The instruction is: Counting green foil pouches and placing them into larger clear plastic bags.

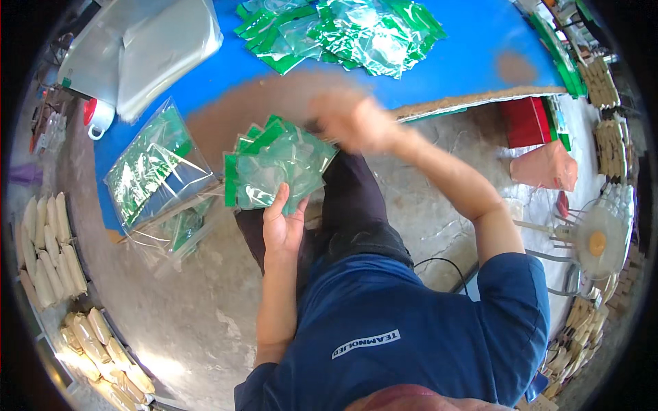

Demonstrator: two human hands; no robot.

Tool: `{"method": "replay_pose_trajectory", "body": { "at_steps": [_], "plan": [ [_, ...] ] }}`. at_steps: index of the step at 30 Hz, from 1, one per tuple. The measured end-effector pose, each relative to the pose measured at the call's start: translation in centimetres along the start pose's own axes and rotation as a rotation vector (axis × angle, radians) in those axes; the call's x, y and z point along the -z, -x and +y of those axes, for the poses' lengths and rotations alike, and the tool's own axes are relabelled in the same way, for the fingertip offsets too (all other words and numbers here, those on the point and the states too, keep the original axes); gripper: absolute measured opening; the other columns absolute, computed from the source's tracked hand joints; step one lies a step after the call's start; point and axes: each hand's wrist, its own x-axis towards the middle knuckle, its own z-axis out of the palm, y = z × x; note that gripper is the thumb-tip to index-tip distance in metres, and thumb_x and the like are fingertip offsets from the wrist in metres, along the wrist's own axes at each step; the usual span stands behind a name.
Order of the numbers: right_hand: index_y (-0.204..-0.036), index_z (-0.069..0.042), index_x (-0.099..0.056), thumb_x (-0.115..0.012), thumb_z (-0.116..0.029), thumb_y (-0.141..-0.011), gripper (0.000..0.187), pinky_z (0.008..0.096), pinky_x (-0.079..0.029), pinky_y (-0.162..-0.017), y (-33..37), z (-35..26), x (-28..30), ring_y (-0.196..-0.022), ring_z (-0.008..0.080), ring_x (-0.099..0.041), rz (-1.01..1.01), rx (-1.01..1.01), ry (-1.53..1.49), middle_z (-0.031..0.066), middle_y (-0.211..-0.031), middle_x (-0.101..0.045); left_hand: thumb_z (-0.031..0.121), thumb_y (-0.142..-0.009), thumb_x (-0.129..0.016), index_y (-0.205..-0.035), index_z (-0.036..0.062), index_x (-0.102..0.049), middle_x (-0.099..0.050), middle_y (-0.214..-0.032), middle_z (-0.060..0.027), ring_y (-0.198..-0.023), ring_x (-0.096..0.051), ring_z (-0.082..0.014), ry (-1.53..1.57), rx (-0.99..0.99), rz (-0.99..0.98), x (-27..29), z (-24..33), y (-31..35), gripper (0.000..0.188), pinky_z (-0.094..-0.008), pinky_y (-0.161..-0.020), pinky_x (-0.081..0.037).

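Fanned out in my left hand is a stack of small clear plastic packets with green edges, its thumb on top. The stack is above my lap at the table's near edge. Just to the right of it, my right hand is smeared by motion, so its fingers and anything in them cannot be made out. A loose pile of similar green packets lies farther back on the blue table. Left of the stack, a large clear bag with green packets inside rests on the table's corner.
Large clear plastic sheets or bags lie at the back left, near a white mug with a red rim. A red box and pink bag are at right, by a fan. Wrapped bundles line the lower left.
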Motion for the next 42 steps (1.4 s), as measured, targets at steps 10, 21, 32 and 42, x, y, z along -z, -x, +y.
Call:
{"method": "replay_pose_trajectory", "body": {
  "at_steps": [10,21,32,42],
  "plan": [
    [-0.115,-0.003,-0.065,-0.062,-0.011,-0.078,0.038,0.0469,-0.046,-0.094,1.3,-1.0,-0.1,-0.106,0.0374,-0.056,-0.014,0.084,0.066,0.0178,-0.111,-0.059,0.006,-0.093,-0.066,-0.138,0.0044,-0.048,-0.059,-0.133,-0.0091,-0.122,-0.058,-0.0242,-0.064,0.099,-0.180,0.4,-1.9,-0.9,0.048,-0.0413,-0.106,-0.046],
    [-0.122,-0.007,-0.063,-0.054,-0.062,-0.090,0.065,0.0641,-0.030,-0.109,-4.7,9.8,1.7,-0.122,0.0373,-0.051,0.024,-0.110,0.596,0.0195,-0.119,-0.058,0.003,-0.094,-0.061,-0.147,0.0087,-0.040,-0.052,-0.143,-0.0084,-0.132,-0.050,-0.0270,-0.119,-0.004,-0.139,3.2,-0.7,1.0,0.057,-0.0461,-0.115,-0.037],
    [-0.110,0.000,-0.062,-0.057,-0.034,-0.097,0.037,0.0497,-0.047,-0.095,-1.7,-0.3,-0.4,-0.116,0.0387,-0.055,0.108,-0.185,0.016,0.0204,-0.123,-0.060,0.005,-0.095,-0.062,-0.142,0.0066,-0.044,-0.053,-0.140,-0.0101,-0.131,-0.050,-0.0267,0.091,0.041,-0.027,0.6,-0.4,0.2,0.050,-0.0471,-0.111,-0.040],
    [-0.117,-0.002,-0.061,-0.067,-0.027,-0.084,0.041,0.0457,-0.051,-0.089,3.7,-1.2,-0.4,-0.111,0.0342,-0.060,0.057,0.205,0.384,0.0220,-0.121,-0.059,0.001,-0.081,-0.073,-0.114,0.0034,-0.068,-0.050,-0.145,-0.0154,-0.126,-0.055,-0.0327,-1.314,-0.408,-0.496,-1.3,3.9,2.3,0.033,-0.0437,-0.107,-0.044]
  ]
}}
